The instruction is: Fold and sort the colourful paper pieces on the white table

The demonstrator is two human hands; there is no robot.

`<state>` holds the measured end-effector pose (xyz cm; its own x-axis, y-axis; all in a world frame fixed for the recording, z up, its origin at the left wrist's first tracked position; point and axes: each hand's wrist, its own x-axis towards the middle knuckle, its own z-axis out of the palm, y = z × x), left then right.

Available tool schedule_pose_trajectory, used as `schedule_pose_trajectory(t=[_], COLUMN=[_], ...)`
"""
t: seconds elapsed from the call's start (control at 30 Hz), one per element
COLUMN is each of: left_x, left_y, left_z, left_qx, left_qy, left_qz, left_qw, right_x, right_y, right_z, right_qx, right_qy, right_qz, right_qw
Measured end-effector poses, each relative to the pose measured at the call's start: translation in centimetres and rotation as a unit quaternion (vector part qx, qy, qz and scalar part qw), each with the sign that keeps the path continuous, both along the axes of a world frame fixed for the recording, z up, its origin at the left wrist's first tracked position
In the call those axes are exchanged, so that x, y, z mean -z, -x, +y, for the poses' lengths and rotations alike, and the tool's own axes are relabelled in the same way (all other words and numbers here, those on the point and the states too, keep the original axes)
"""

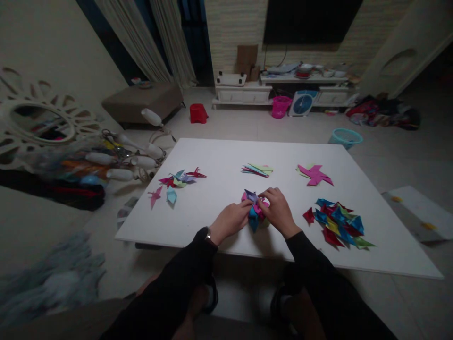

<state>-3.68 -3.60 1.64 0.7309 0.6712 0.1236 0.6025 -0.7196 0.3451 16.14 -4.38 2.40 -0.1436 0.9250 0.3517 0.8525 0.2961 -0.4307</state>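
Note:
Both my hands meet at the near middle of a low white table [219, 226]. My left hand [231, 219] and my right hand [278, 210] are closed around a bundle of folded coloured paper pieces [253, 208], pink, purple and blue, that rests on the table. A heap of folded paper units [338, 224] in red, blue, yellow and green lies just right of my right hand. Folded paper cranes [177, 182] sit at the left of the table. A small stack of flat sheets [257, 170] and a pink folded shape [314, 174] lie further back.
A white lamp fixture with several bulbs [123, 158] lies on the floor left of the table. A light blue basket [346, 138] stands behind the table's far right corner. A red stool [198, 113], pink bucket [280, 106] and TV cabinet [283, 92] are further back.

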Motion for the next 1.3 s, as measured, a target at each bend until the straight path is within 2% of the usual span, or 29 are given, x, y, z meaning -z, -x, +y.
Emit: schedule_pose_trajectory(t=[0.1,0.27,0.6,0.8,1.03,1.17,1.3], left_x=[-0.3,-0.1,0.2,0.8,1.1,1.1,1.0], left_y=[-1.3,-1.7,-2.1,-2.5,-3.0,-3.0,-2.8], left_z=[-0.8,-0.8,-1.3,-1.3,-1.4,-1.3,-1.1], left_qx=[0.053,0.077,0.090,0.078,0.073,0.073,0.071], left_qy=[-0.025,-0.035,-0.030,0.001,0.007,-0.016,-0.024], left_qz=[0.022,0.023,0.038,0.003,-0.022,-0.042,-0.035], left_qw=[0.998,0.996,0.995,0.997,0.997,0.996,0.997], right_x=[0.1,0.0,0.3,0.0,0.0,-0.4,-0.8], right_y=[-0.3,-0.8,-0.8,-0.9,-1.0,-2.5,-6.2], right_z=[-0.1,-0.4,-0.3,-0.3,-0.4,-0.1,-0.2], right_qx=[0.007,0.044,0.092,0.109,0.122,0.141,0.194], right_qy=[0.010,0.025,0.083,0.116,0.114,0.106,0.112], right_qz=[-0.022,-0.046,-0.032,-0.051,-0.075,-0.082,-0.093], right_qw=[1.000,0.998,0.992,0.986,0.983,0.981,0.970])
